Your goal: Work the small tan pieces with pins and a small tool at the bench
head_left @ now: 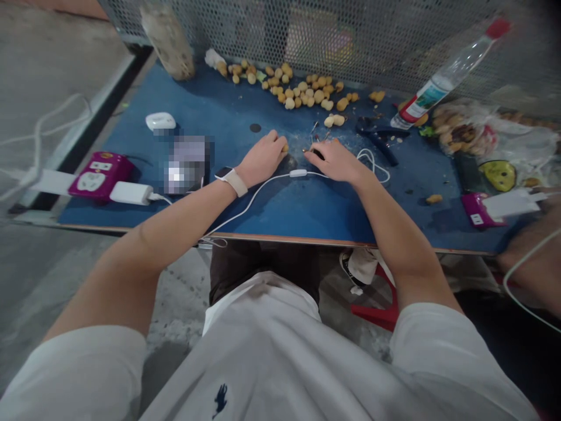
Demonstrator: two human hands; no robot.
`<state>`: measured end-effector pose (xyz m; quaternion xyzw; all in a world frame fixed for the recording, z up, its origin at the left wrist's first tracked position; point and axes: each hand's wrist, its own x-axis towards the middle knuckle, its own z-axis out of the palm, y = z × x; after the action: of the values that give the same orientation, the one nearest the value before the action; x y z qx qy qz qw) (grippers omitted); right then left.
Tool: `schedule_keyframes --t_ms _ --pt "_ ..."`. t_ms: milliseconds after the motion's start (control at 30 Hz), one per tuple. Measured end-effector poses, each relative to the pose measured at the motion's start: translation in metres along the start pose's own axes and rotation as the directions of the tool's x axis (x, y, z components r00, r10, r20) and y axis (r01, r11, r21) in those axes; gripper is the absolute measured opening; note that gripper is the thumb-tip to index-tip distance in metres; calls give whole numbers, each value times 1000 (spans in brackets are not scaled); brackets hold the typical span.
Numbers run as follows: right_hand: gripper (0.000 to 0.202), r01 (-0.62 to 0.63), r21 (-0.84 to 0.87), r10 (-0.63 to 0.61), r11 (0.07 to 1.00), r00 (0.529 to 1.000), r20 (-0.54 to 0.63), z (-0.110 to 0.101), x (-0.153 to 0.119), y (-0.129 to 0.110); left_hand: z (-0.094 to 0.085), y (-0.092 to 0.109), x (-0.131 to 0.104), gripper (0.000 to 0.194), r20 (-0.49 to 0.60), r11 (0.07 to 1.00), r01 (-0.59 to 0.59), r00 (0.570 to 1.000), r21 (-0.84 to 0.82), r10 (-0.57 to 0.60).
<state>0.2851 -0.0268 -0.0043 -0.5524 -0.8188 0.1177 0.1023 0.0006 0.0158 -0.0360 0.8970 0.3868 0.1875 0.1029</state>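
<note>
Blue table [289, 211]: your left hand [263, 158] pinches a tan piece [285, 148]; your right hand [336, 159] grips a dark object [318, 154], long axis unclear.

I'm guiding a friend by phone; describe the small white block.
On the blue table, find the left hand and right hand near its middle. A thin white cable crosses on the near side of the gap between them. The small white block sits along it; unlike the bigger charger at left, cable leaves both its ends.
</note>
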Motion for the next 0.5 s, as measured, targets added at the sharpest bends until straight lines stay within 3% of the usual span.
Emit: schedule_keyframes --t_ms 267,500 --pt "64 -1 6 1 1000 1000 20 -4 -3 -8 8 -8 2 21 -46 999 -34 998 -32 33" --pt "57 -12 -22 13 1000 999 48 -7 -3 -11 8 -4 3 22 -26 1000 7 1000 -25 -7"
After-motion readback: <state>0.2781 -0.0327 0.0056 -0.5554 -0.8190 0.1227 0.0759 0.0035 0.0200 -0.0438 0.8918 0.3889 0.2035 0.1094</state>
